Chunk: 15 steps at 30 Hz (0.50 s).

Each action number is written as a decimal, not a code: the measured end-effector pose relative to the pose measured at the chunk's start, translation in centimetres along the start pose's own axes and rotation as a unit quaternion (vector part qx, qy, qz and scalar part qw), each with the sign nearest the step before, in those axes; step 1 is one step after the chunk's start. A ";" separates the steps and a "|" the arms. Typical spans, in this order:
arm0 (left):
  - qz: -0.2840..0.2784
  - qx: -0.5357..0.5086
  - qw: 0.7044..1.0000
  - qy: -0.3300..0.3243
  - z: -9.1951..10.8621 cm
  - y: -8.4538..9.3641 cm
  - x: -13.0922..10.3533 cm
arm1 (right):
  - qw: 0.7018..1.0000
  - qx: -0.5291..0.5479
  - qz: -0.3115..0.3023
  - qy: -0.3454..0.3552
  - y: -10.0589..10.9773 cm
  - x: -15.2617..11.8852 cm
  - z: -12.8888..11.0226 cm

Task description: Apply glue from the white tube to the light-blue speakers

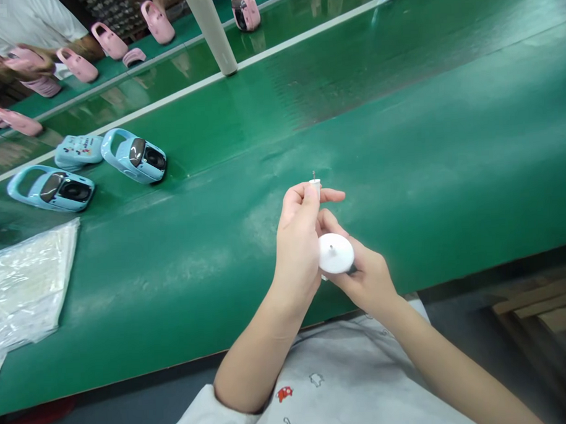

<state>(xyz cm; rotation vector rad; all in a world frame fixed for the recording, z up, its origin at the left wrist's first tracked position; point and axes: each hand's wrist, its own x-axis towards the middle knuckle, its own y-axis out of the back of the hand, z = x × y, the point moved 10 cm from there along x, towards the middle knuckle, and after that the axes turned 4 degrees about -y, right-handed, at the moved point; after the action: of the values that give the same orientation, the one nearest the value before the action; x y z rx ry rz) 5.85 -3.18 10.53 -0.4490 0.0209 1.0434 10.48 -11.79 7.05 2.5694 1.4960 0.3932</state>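
My left hand [299, 242] is closed, thumb and finger pinching a small white cylindrical piece [316, 186] with a thin metal pin sticking up from its top. My right hand [371, 272] is wrapped round a white round disc [339, 259] with a small peg at its centre. A dark part shows just under the disc's right edge; what it belongs to is hidden by my fingers. Both hands are close together above the green table, the disc touching or very near my left palm.
Light-blue handled devices [135, 156] with dark fronts lie on the green table [183, 271] at the left. Below them is a clear plastic bag stack [30, 286]. A pale post [214, 35] rises beyond. Across the ledge, a person [30, 29] handles pink shells [78, 64].
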 end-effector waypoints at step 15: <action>-0.006 -0.005 1.000 -0.004 0.1 -0.2 0.1 | 0.992 0.082 -0.096 0.000 -1.0 0.3 -0.4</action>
<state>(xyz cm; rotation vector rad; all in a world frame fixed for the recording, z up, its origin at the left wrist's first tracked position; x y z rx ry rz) 6.08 -3.12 10.67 -0.4530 0.0058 1.0346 9.71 -11.07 7.24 2.5106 1.8281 0.2556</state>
